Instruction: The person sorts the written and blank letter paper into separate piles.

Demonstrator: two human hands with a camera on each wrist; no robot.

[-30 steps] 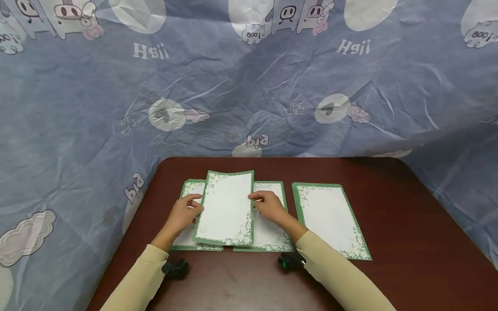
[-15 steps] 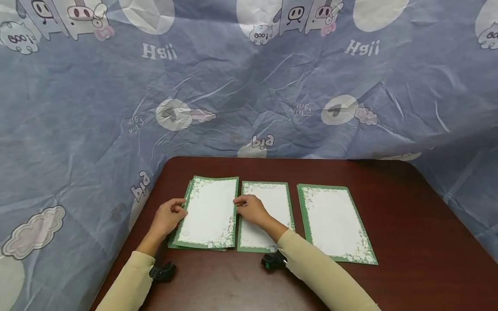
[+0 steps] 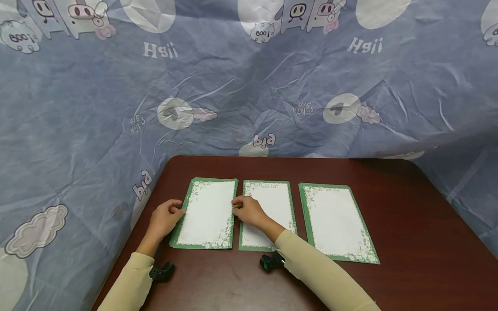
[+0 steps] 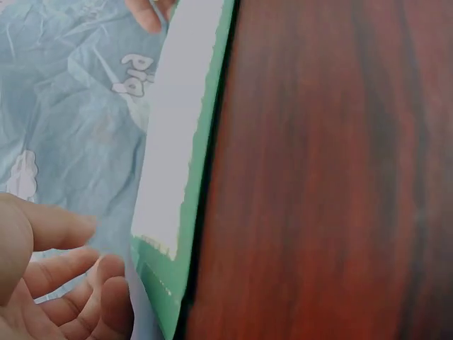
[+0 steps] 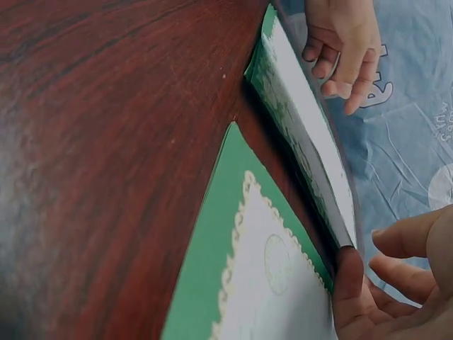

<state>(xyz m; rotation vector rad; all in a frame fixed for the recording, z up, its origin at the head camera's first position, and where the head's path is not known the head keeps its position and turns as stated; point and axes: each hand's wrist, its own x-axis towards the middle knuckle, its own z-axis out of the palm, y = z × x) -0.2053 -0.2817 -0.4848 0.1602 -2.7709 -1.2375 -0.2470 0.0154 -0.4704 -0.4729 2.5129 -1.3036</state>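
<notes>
The left stack of white sheets with green floral borders (image 3: 208,211) lies on the dark red-brown table, its edges slightly uneven. At its left edge is my left hand (image 3: 164,218), fingers loosely bent and thumb apart from them. The left wrist view shows these fingers (image 4: 64,283) right beside the stack's green border (image 4: 191,212). My right hand (image 3: 250,211) is at the stack's right edge, over the middle sheets. In the right wrist view, one digit (image 5: 348,273) meets the edge of the left stack (image 5: 304,134), while the other fingers stand apart from it.
Similar bordered sheets lie in the middle (image 3: 268,194) and at the right (image 3: 338,220), with small print along the top. The table (image 3: 408,224) ends at a patterned blue cloth (image 3: 233,86) behind. Black wrist devices (image 3: 162,272) hang under both sleeves.
The top sheet, held raised between both hands, has moved left and down onto the left stack. Both hands moved left with it, and their hold has loosened.
</notes>
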